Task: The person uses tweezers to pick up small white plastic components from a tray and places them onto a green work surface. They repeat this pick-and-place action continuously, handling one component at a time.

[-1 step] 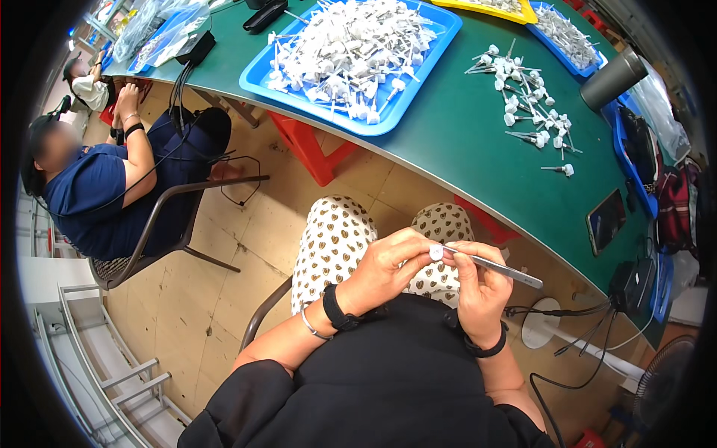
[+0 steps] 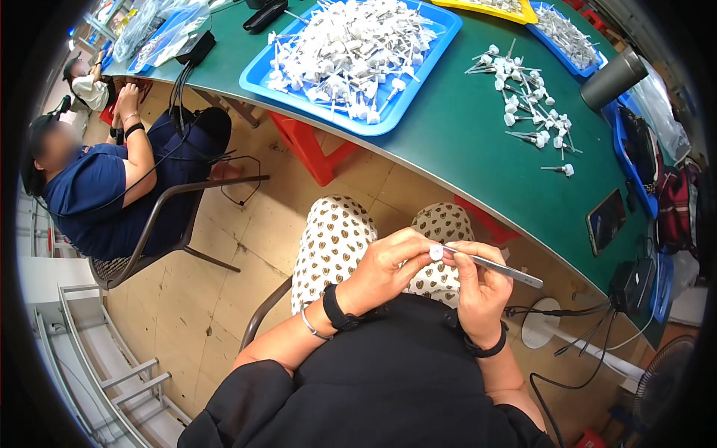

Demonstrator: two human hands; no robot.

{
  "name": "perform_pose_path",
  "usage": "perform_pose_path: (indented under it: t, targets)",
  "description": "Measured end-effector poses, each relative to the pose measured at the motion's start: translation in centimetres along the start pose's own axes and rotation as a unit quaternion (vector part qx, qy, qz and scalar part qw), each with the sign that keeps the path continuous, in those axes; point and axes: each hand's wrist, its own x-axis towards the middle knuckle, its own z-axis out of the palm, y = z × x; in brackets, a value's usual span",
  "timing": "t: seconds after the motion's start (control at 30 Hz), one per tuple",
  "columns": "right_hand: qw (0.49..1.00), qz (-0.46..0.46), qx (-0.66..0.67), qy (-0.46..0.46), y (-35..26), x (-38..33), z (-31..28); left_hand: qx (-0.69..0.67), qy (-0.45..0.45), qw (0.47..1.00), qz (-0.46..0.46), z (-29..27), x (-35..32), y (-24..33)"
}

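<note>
Above my lap, my left hand (image 2: 392, 263) pinches a small white plastic part (image 2: 436, 252) with a round face between thumb and fingertips. My right hand (image 2: 482, 282) is closed around metal tweezers (image 2: 515, 275), whose tips reach the white part. The tweezers' back end sticks out to the right. Fingers partly cover the part, so its full shape is hidden. On the table beyond lies a loose group of similar white-headed pieces with thin metal stems (image 2: 515, 86). A blue tray (image 2: 377, 128) heaped with many such pieces stands farther left.
The green table (image 2: 463, 149) curves along the front and right. On it are a dark cylinder (image 2: 614, 78), a phone (image 2: 606, 221), another blue tray (image 2: 590, 69) and a yellow tray (image 2: 529, 15). A co-worker (image 2: 112, 172) sits at left. Cables (image 2: 597, 321) hang near my right arm.
</note>
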Motion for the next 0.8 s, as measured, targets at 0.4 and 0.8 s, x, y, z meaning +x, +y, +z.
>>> perform_pose_path:
  t: [0.4, 0.8]
  targets:
    - [1.0, 0.007, 0.029, 0.004, -0.17, 0.24, 0.07, 0.005, 0.003, 1.0, 0.007, 0.07, 0.2, 0.12]
    - [1.0, -0.003, 0.023, -0.004, -0.44, 0.33, -0.26, -0.004, 0.013, 1.0, 0.001, 0.29, 0.19, 0.35]
